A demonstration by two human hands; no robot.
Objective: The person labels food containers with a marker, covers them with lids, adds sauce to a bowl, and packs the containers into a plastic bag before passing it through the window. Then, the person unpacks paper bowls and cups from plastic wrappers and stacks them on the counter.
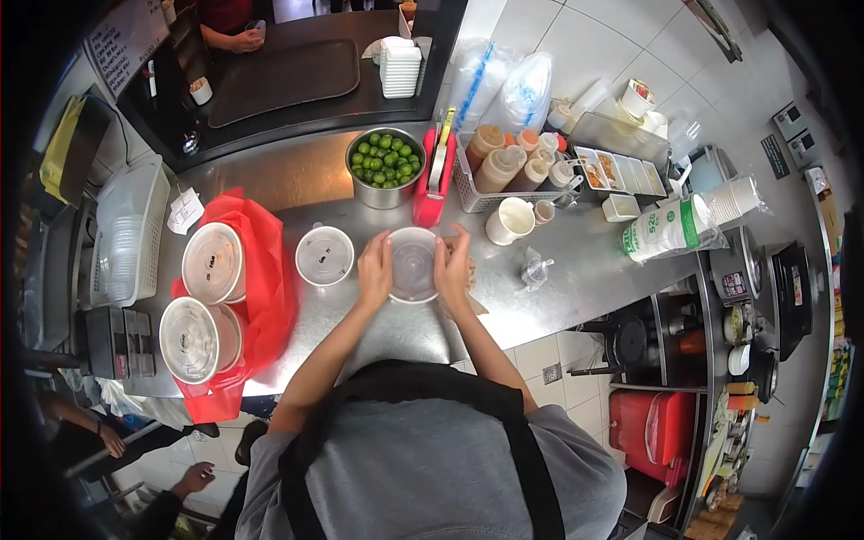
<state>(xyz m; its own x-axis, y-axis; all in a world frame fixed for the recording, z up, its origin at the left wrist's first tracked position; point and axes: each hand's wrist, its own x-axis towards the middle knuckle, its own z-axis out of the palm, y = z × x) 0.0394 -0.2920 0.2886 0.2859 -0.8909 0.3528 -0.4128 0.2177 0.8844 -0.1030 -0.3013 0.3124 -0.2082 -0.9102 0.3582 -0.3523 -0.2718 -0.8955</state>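
Observation:
A round bowl with a translucent lid (pixel 414 265) stands on the steel counter in front of me. My left hand (pixel 374 270) curves around its left side and my right hand (pixel 453 270) around its right side, both gripping the rim. Left of it is a lidded paper bowl (pixel 325 256) with dark writing on top. Farther left, two larger lidded bowls, one upper (pixel 212 263) and one lower (pixel 190 340), sit on a red plastic bag (pixel 265 270). Something brownish, partly hidden, lies beside my right hand.
Behind the bowl stand a metal pot of green limes (pixel 385 184) and a red tape dispenser (pixel 435 175). A basket of sauce bottles (pixel 477 200), a paper cup (pixel 510 220) and wrapped cups (pixel 661 229) are rightward. Other people's hands (pixel 193 480) show lower left.

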